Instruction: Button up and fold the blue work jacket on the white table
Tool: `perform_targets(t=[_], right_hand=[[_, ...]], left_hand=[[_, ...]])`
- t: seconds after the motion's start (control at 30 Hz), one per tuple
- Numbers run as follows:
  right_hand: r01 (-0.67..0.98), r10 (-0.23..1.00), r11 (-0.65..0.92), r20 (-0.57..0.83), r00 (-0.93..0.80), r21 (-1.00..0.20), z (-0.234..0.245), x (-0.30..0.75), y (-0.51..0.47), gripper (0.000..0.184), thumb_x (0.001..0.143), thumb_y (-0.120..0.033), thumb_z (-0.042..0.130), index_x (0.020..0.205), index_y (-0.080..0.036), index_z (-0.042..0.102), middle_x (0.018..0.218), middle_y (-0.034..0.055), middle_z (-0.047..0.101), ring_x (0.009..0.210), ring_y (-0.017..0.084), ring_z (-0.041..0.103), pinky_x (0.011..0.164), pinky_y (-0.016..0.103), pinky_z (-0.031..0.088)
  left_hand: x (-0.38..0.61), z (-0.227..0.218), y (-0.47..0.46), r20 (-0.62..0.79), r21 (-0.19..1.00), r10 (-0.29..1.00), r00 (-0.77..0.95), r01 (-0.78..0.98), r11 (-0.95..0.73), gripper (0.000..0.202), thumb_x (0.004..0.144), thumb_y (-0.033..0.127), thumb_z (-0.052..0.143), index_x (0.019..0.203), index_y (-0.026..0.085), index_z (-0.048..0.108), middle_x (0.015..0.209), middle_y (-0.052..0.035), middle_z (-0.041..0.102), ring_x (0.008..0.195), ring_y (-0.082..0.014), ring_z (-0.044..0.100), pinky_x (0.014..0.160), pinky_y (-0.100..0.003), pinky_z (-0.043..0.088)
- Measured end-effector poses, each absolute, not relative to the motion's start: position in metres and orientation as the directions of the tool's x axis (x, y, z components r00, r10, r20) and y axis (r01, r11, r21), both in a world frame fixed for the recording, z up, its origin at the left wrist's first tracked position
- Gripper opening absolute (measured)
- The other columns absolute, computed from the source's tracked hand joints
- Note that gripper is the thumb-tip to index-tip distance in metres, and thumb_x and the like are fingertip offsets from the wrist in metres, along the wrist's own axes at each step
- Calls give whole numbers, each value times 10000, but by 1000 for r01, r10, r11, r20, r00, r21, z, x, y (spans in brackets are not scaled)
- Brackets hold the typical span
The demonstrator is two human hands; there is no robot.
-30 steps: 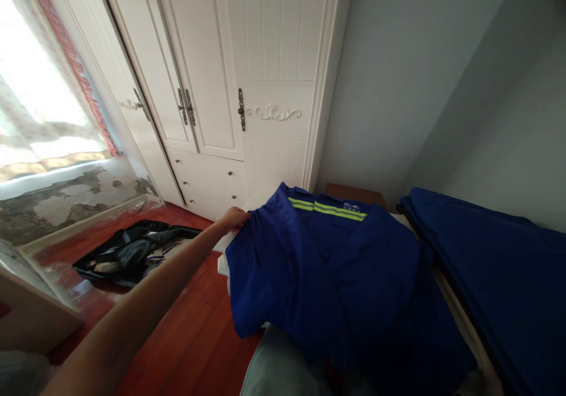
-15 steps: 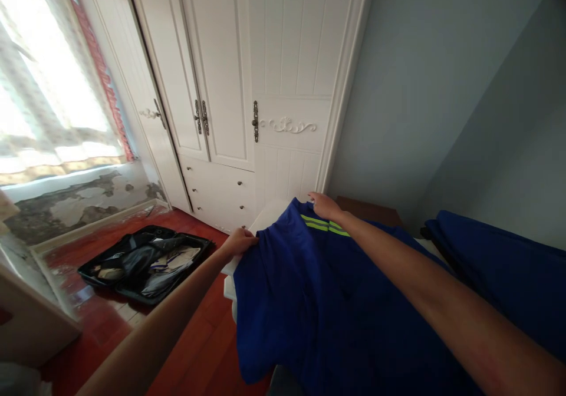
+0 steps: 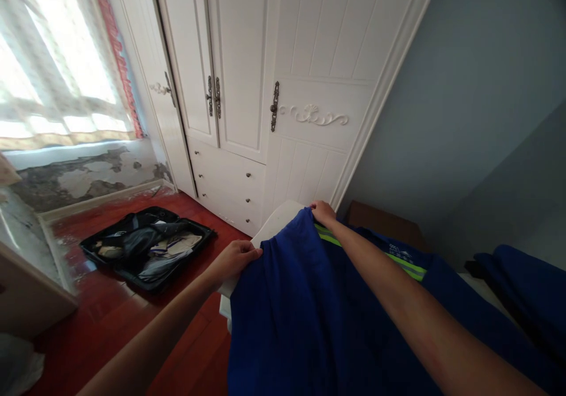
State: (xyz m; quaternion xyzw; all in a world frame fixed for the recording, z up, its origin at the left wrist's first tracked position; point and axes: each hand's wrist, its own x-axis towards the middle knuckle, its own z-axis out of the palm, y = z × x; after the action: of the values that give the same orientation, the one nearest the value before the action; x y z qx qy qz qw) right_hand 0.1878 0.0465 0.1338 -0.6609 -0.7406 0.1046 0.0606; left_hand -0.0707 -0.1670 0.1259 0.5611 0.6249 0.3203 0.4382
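A dark blue work jacket [image 3: 292, 302] with yellow-green stripes lies spread in front of me and drapes over the near side of a white surface [image 3: 283, 214]. My left hand [image 3: 236, 259] pinches its edge at the left corner. At the far edge, beside a stripe, my right hand [image 3: 323, 213] grips the cloth between thumb and fingers. Between both hands the edge runs fairly straight, with folds falling from it. Pale lettering shows on the part right of my right forearm, which covers some of the jacket.
An open black suitcase [image 3: 145, 248] with clothes in it lies on the red wooden floor [image 3: 194, 337]. Behind stands a white wardrobe [image 3: 239, 60]. A brown box-like piece [image 3: 384, 225] is by the wall, and more folded blue cloth [image 3: 530, 290] lies at the right.
My right hand has drawn the jacket's far edge slightly nearer, while my left keeps its hold. More of the lettered, striped part shows at right. The view has tilted and shifted.
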Motion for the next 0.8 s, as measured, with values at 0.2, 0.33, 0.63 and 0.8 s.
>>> perform_targets(t=[0.2,0.33,0.63,0.8], right_hand=[[968,993,113,44,-106,-222,118,192,48,485,1048,-459,453,1345,-80,510,1264,110,479,1208,122,482,1121,336,442],[951,977,214,33,-212,-224,117,200,47,459,1057,-406,412,1444,-168,476,1366,101,425,1233,137,475,1140,325,413],[963,989,128,-37,-141,-238,125,191,58,465,1039,-456,481,1283,-66,549,1188,100,525,1163,102,516,1090,302,473],[969,999,38,18,-35,-246,116,179,57,462,1040,-441,484,1300,-61,533,1174,99,525,1147,101,523,1068,296,489]], left_hand=[[-63,132,-166,-153,748,981,-118,635,193,216,768,331,582,605,191,573,585,-8,566,579,-162,547,523,-247,351],[-60,135,-168,-147,742,980,-135,640,199,209,761,345,637,901,199,693,707,-28,681,639,-193,629,565,-251,408],[-66,129,-163,-206,840,972,-113,488,235,256,767,403,657,709,157,697,652,-20,657,642,-181,610,569,-241,403],[-61,124,-163,-138,881,978,-157,432,194,163,821,268,594,858,153,704,764,-31,705,725,-185,654,642,-241,463]])
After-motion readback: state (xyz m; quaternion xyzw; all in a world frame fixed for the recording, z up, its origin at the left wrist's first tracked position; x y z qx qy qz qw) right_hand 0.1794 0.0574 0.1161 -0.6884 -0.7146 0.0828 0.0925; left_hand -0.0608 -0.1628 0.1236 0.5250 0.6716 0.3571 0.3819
